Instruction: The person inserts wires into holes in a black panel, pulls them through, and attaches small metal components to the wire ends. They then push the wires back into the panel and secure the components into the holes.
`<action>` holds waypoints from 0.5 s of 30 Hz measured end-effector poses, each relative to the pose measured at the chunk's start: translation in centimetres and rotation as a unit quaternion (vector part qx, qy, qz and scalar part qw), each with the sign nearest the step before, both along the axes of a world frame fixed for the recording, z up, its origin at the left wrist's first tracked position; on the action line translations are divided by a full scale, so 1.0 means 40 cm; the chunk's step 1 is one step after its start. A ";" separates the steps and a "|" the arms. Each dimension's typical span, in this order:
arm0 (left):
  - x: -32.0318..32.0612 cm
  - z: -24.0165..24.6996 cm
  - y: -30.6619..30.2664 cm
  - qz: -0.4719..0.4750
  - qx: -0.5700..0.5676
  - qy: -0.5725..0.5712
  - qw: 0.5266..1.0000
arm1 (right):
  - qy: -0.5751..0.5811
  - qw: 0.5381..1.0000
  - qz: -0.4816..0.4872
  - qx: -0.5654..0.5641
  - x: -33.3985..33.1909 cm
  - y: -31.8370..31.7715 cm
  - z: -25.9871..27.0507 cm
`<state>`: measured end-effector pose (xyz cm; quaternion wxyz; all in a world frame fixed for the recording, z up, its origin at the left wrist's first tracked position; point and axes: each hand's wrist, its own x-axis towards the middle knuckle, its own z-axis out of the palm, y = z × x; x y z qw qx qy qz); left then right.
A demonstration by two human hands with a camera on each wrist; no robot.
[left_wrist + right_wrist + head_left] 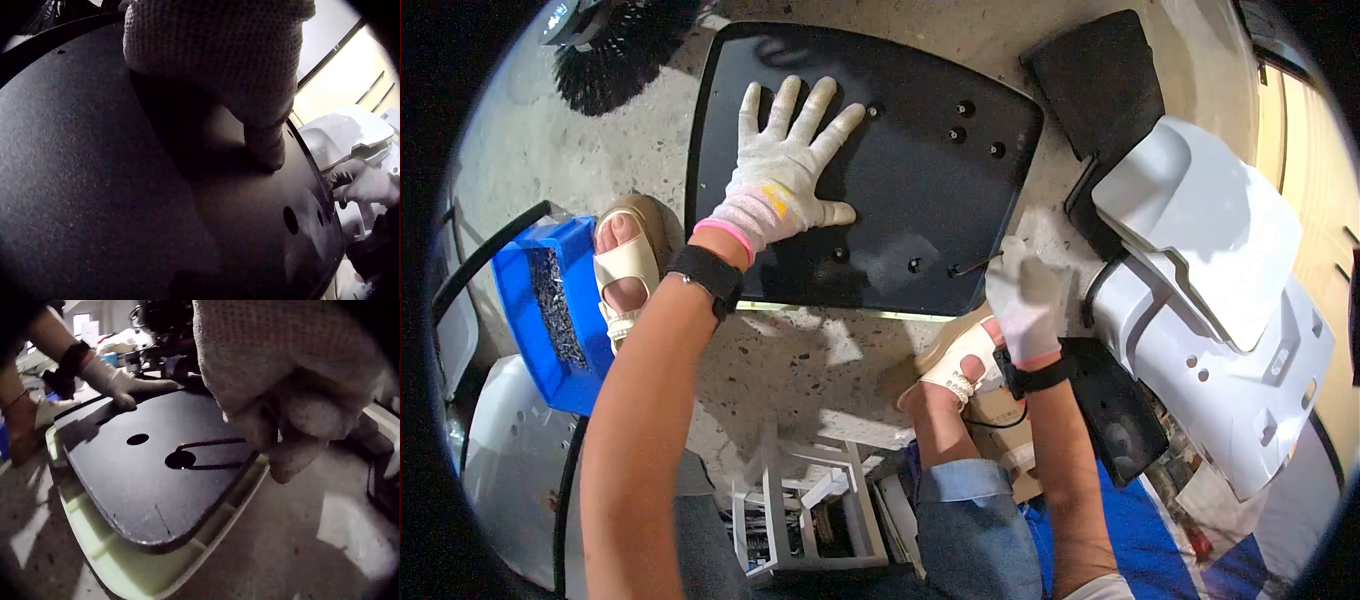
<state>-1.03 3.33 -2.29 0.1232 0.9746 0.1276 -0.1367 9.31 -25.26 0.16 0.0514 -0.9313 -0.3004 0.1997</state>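
Note:
A black panel (900, 200) with several round screw holes lies flat on the floor, over a pale green ribbed shell (119, 569) whose rim shows past its edge. My gloved left hand (785, 170) rests on the panel with straight, spread fingers. At the panel's near right corner, my gloved right hand (1025, 295) grips a thin, bent hex key (215, 442) between its curled fingers and thumb. In the right wrist view the key's bent end sits in a hole near that corner; the screw head down in the hole is mostly hidden.
A blue bin (575, 385) of loose screws stands left beside one sandaled foot. White molded shells (1200, 230) and a black pad (1100, 85) lie right. A black-bristled brush (605, 75) is at upper left, and a white frame (772, 500) stands close to the knees.

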 end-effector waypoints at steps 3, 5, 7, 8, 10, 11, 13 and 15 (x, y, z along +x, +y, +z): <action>-0.003 -0.005 0.003 -0.003 -0.013 -0.020 1.000 | -0.030 0.992 -0.060 0.105 -0.024 0.017 -0.010; -0.003 -0.004 0.004 -0.004 -0.013 -0.022 1.000 | -0.138 0.985 -0.003 0.103 -0.046 0.063 0.006; -0.004 -0.005 0.004 -0.002 -0.026 -0.027 0.999 | -0.084 0.988 -0.044 0.121 -0.061 0.117 0.012; -0.004 -0.004 0.005 -0.003 -0.022 -0.029 0.999 | -0.027 0.987 -0.082 0.136 -0.067 0.138 0.010; -0.005 -0.003 0.007 -0.002 -0.043 -0.037 0.998 | 0.077 0.964 -0.138 0.212 -0.079 0.164 0.007; -0.007 -0.005 0.008 -0.002 -0.047 -0.046 0.998 | 0.104 0.974 -0.078 0.183 -0.086 0.168 0.005; -0.006 -0.003 0.009 0.000 -0.054 -0.047 0.997 | 0.169 0.977 0.043 0.125 -0.110 0.173 0.016; -0.005 0.002 0.010 0.003 -0.063 -0.050 0.997 | 0.124 0.983 0.119 0.062 -0.133 0.174 0.033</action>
